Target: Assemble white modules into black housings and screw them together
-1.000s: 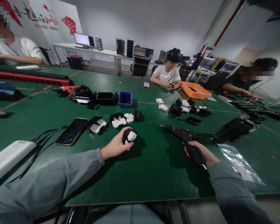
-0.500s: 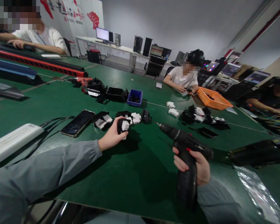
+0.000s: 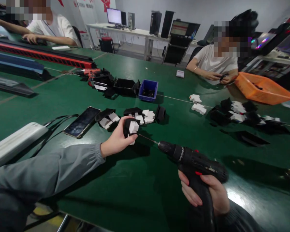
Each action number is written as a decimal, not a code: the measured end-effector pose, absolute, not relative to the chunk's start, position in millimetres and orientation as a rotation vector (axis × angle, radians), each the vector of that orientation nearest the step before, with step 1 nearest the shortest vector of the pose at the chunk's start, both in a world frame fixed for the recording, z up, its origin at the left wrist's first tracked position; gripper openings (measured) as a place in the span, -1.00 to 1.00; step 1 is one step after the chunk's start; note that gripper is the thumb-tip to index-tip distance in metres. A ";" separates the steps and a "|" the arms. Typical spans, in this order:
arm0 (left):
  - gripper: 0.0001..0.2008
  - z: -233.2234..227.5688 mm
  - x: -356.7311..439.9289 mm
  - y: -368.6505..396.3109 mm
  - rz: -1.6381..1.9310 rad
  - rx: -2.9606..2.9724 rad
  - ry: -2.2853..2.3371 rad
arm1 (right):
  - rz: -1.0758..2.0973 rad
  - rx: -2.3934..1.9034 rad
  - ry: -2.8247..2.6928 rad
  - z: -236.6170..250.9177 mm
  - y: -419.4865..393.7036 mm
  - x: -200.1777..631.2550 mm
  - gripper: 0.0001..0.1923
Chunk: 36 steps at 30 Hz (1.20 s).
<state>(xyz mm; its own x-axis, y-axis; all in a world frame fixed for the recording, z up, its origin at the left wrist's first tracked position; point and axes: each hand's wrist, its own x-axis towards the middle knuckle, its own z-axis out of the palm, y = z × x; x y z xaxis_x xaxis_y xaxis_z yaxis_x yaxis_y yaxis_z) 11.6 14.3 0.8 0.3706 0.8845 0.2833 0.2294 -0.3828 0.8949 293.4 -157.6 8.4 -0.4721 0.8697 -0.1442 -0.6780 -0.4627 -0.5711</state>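
Note:
My left hand [image 3: 117,138] grips a small black and white plastic part [image 3: 130,127] and holds it on the green table [image 3: 145,183]. My right hand [image 3: 204,191] is wrapped around the grip of a black cordless screwdriver [image 3: 192,159]. The thin bit of the tool [image 3: 148,139] points left and its tip lies right beside the held part. More black and white parts [image 3: 142,116] lie in a loose row just behind my left hand.
A phone [image 3: 82,121] and a white power bank [image 3: 13,143] with a cable lie at left. A blue bin [image 3: 148,90], black trays [image 3: 124,86] and an orange bin [image 3: 262,88] stand farther back. Other people sit around the table, and one handles a small part.
My right hand lifted the screwdriver off the table and swung its bit left to the part. My left hand drew the part slightly nearer the row of parts. The view tilted down and closer.

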 end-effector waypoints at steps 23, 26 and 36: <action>-0.33 -1.2 9.3 10.9 1.118 2.040 0.966 | 2.009 -0.555 -0.577 1.0 -161.9 294.5 -0.61; -0.33 -1.2 9.1 11.2 1.123 2.031 0.971 | 1.997 -0.616 -0.592 0.0 -163.9 296.3 -0.57; -0.34 -0.4 11.9 8.8 1.092 2.017 1.002 | 1.996 -0.736 -0.665 6.0 -165.8 298.9 -0.57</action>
